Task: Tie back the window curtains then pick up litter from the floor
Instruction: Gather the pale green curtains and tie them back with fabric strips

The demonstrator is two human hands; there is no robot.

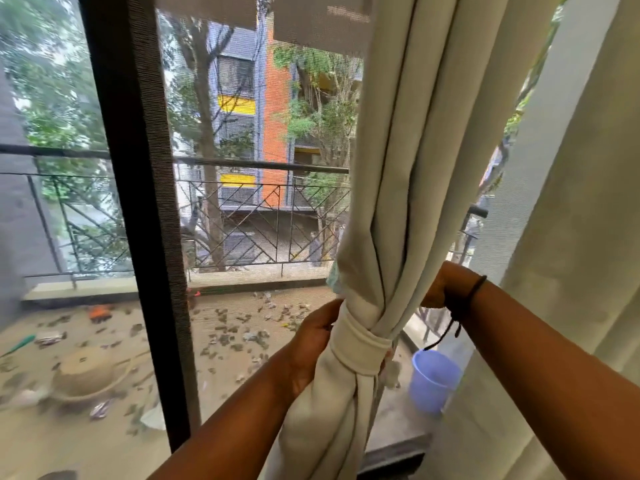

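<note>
Gathered cream fabric curtain (391, 209) hides the fingers of the right hand (438, 289) and most fingers of the left hand (313, 337). A pale blue plastic bucket (433, 379) sits half-hidden behind the sheer white side curtain (554, 306); balcony debris blurs through the mesh.

Gathered curtain (408, 168) hangs right of window frame post (138, 202), tie band (360, 344) wrapped around it, left hand (311, 337) on its left, right hand (440, 285) behind its right, bucket (433, 379) on balcony floor (225, 375) beyond.
</note>
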